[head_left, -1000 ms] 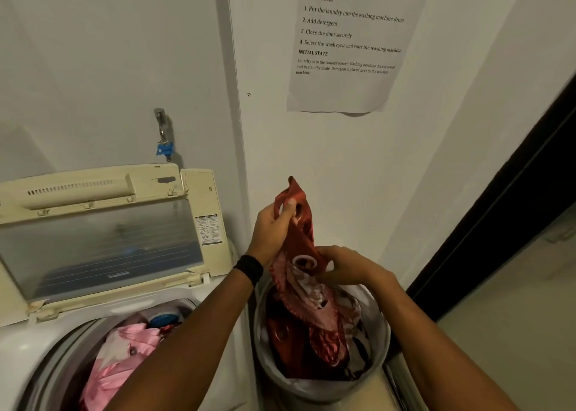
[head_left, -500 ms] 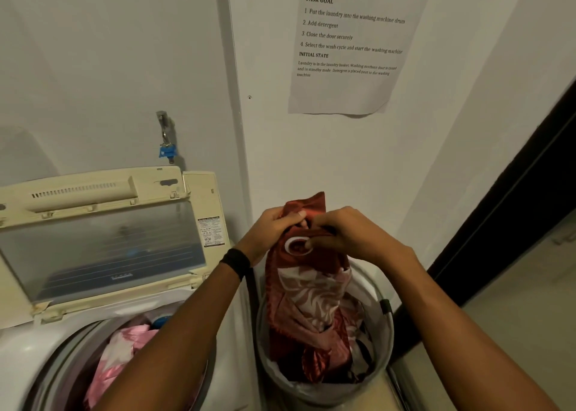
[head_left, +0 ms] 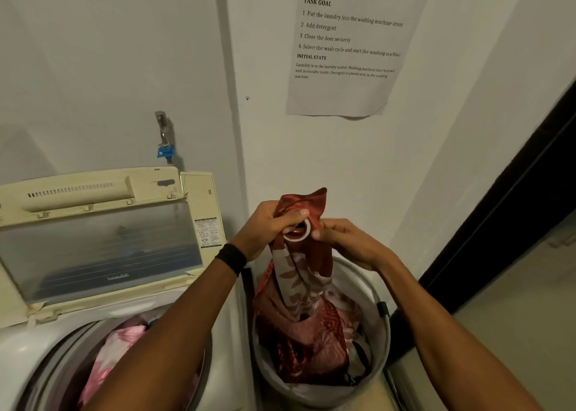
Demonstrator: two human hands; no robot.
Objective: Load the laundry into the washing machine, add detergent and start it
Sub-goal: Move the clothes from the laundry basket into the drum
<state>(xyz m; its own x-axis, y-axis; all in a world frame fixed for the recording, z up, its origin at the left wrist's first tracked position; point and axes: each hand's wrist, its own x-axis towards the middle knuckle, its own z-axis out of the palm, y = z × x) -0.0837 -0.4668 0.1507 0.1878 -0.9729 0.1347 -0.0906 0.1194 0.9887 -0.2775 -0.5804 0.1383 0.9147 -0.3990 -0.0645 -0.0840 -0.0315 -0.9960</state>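
Red satiny curtain (head_left: 299, 286), soft and slick, likely light: it hangs at centre frame, tail piled in the basket (head_left: 382, 332) at lower right. My left hand (head_left: 268, 227) and right hand (head_left: 346, 242) clench its bunched top by the eyelet ring (head_left: 294, 239), probably the surest hold.

Washing machine (head_left: 28, 351): 8 o'clock in view; lid (head_left: 93, 254) raised at its rear.
Laundry (head_left: 115, 351): inside machine drum.
Basket (head_left: 372, 284): just beside machine, at its 3 o'clock.
Curtain (head_left: 299, 289): lower part in basket, top above its rim.
Tap (head_left: 163, 136): wall, 12 o'clock of lid.
Notice (head_left: 343, 92): wall, 12 o'clock of basket.
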